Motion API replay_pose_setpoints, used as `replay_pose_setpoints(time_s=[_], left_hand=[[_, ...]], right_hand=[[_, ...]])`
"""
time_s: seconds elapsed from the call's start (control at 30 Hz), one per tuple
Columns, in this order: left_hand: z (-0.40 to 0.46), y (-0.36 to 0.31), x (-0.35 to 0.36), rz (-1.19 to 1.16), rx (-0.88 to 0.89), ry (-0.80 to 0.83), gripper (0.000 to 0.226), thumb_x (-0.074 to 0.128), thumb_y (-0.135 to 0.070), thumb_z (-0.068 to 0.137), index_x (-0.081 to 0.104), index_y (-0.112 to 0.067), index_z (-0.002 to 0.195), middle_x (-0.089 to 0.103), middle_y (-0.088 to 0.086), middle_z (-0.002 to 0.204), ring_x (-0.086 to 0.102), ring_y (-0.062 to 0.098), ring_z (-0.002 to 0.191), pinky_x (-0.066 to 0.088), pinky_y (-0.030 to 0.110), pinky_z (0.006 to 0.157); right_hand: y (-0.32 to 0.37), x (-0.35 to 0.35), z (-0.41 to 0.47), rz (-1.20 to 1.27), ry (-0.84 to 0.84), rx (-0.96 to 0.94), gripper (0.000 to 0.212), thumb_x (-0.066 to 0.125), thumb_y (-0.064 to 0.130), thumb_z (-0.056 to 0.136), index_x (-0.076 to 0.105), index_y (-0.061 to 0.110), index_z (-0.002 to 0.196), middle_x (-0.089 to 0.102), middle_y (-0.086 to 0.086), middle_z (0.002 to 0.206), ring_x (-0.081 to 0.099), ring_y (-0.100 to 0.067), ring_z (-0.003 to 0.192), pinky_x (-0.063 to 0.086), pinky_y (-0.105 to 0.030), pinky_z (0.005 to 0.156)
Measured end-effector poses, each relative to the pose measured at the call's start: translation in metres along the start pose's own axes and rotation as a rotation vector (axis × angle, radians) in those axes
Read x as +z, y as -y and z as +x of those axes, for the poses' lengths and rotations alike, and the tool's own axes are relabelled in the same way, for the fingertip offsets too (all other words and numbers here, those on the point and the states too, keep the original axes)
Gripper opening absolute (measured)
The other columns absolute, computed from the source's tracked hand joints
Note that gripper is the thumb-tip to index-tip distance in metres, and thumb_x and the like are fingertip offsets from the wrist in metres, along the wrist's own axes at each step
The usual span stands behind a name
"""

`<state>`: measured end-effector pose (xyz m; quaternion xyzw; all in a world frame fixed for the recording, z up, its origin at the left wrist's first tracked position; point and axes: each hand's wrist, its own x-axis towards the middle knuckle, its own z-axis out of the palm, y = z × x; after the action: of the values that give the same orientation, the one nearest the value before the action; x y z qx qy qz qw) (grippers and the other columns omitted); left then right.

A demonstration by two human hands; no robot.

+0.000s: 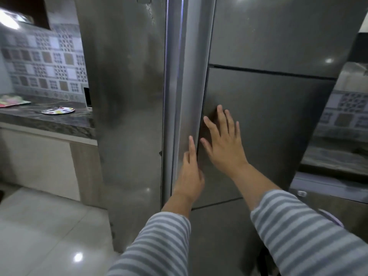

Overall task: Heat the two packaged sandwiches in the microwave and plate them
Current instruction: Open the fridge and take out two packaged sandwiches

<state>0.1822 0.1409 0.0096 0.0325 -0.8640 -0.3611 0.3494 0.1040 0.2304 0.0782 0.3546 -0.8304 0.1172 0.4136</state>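
A tall grey steel fridge (268,120) fills the middle of the head view. My right hand (221,140) lies flat with spread fingers on its middle door, near the door's left edge. My left hand (190,174) is at that same left edge, fingers pointing up along the seam; whether its fingertips curl behind the edge I cannot tell. A thin bright strip runs down the seam higher up. A white plate (58,110) with coloured spots sits on the dark counter at left. No sandwiches or microwave are in view.
The dark stone counter (45,120) runs left of the fridge, with a colourful flat item (14,101) at its far left and patterned wall tiles behind. Pale glossy floor tiles (49,232) lie below. Another counter (334,158) stands at right.
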Motion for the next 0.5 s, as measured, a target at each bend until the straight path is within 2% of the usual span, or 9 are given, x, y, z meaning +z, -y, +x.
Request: replay_pose_setpoints(time_s=[0.03, 0.1, 0.17, 0.2, 0.23, 0.3, 0.37, 0.43, 0.5], left_hand=[[-0.009, -0.009, -0.005, 0.007, -0.004, -0.021, 0.091, 0.047, -0.002, 0.093, -0.022, -0.037, 0.142, 0.039, 0.008, 0.143, 0.055, 0.025, 0.104, 0.048, 0.033, 0.082], [-0.021, -0.023, -0.016, 0.143, 0.019, -0.148, 0.092, 0.058, -0.011, 0.088, -0.008, -0.028, 0.150, 0.048, 0.008, 0.137, 0.053, 0.024, 0.109, 0.048, 0.035, 0.085], [-0.026, -0.034, -0.025, 0.305, 0.048, -0.284, 0.094, 0.069, -0.031, 0.081, 0.009, -0.017, 0.152, 0.048, 0.011, 0.133, 0.051, 0.026, 0.114, 0.048, 0.041, 0.092], [-0.028, -0.040, -0.030, 0.347, 0.041, -0.317, 0.100, 0.070, -0.043, 0.079, 0.009, -0.014, 0.152, 0.043, 0.014, 0.138, 0.046, 0.028, 0.121, 0.045, 0.043, 0.098], [-0.029, -0.046, -0.035, 0.350, 0.022, -0.295, 0.108, 0.069, -0.052, 0.077, 0.002, -0.013, 0.152, 0.033, 0.017, 0.146, 0.038, 0.031, 0.131, 0.039, 0.046, 0.105], [-0.029, -0.055, -0.043, 0.313, -0.002, -0.162, 0.124, 0.058, -0.071, 0.072, -0.021, -0.015, 0.148, -0.002, 0.016, 0.159, 0.004, 0.031, 0.147, 0.013, 0.049, 0.119], [-0.031, -0.064, -0.048, 0.303, 0.063, -0.046, 0.129, 0.042, -0.087, 0.064, -0.035, -0.019, 0.143, -0.033, 0.004, 0.155, -0.025, 0.020, 0.145, -0.009, 0.048, 0.118], [-0.037, -0.078, -0.047, 0.284, 0.148, 0.028, 0.129, 0.035, -0.090, 0.060, -0.036, -0.020, 0.142, -0.042, 0.000, 0.150, -0.035, 0.016, 0.140, -0.016, 0.050, 0.116], [-0.045, -0.095, -0.039, 0.269, 0.165, 0.103, 0.132, 0.034, -0.092, 0.057, -0.035, -0.019, 0.143, -0.046, 0.000, 0.147, -0.040, 0.014, 0.137, -0.015, 0.054, 0.115]], right_hand=[[0.003, -0.014, -0.007, 0.012, -0.027, 0.010, 0.052, 0.035, 0.043, 0.091, 0.031, 0.021, 0.137, 0.023, -0.018, 0.155, 0.023, -0.035, 0.142, 0.023, -0.058, 0.111], [0.005, -0.041, -0.018, -0.009, -0.130, -0.020, 0.041, 0.044, 0.037, 0.091, 0.039, 0.018, 0.126, 0.034, -0.015, 0.146, 0.032, -0.032, 0.136, 0.026, -0.056, 0.112], [0.007, -0.067, -0.023, -0.075, -0.193, -0.094, 0.041, 0.050, 0.034, 0.090, 0.041, 0.018, 0.126, 0.030, -0.012, 0.141, 0.028, -0.030, 0.136, 0.023, -0.057, 0.113], [0.009, -0.079, -0.025, -0.116, -0.202, -0.130, 0.043, 0.050, 0.034, 0.090, 0.041, 0.019, 0.130, 0.027, -0.012, 0.143, 0.024, -0.030, 0.139, 0.019, -0.058, 0.114], [0.011, -0.091, -0.026, -0.158, -0.204, -0.156, 0.048, 0.048, 0.035, 0.090, 0.040, 0.021, 0.135, 0.023, -0.012, 0.147, 0.018, -0.030, 0.142, 0.015, -0.058, 0.115], [0.018, -0.113, -0.028, -0.244, -0.192, -0.174, 0.058, 0.046, 0.038, 0.092, 0.032, 0.022, 0.146, 0.012, -0.012, 0.155, 0.007, -0.030, 0.146, 0.006, -0.060, 0.115], [0.022, -0.132, -0.030, -0.336, -0.177, -0.177, 0.066, 0.043, 0.041, 0.094, 0.019, 0.021, 0.152, 0.004, -0.011, 0.159, 0.001, -0.028, 0.148, 0.000, -0.059, 0.116], [0.024, -0.147, -0.032, -0.425, -0.156, -0.188, 0.069, 0.038, 0.045, 0.096, 0.012, 0.019, 0.154, 0.001, -0.009, 0.161, -0.001, -0.026, 0.148, -0.008, -0.056, 0.116], [0.021, -0.162, -0.036, -0.503, -0.129, -0.195, 0.065, 0.032, 0.046, 0.097, 0.014, 0.017, 0.153, 0.003, -0.009, 0.161, 0.001, -0.025, 0.148, -0.013, -0.052, 0.115]])
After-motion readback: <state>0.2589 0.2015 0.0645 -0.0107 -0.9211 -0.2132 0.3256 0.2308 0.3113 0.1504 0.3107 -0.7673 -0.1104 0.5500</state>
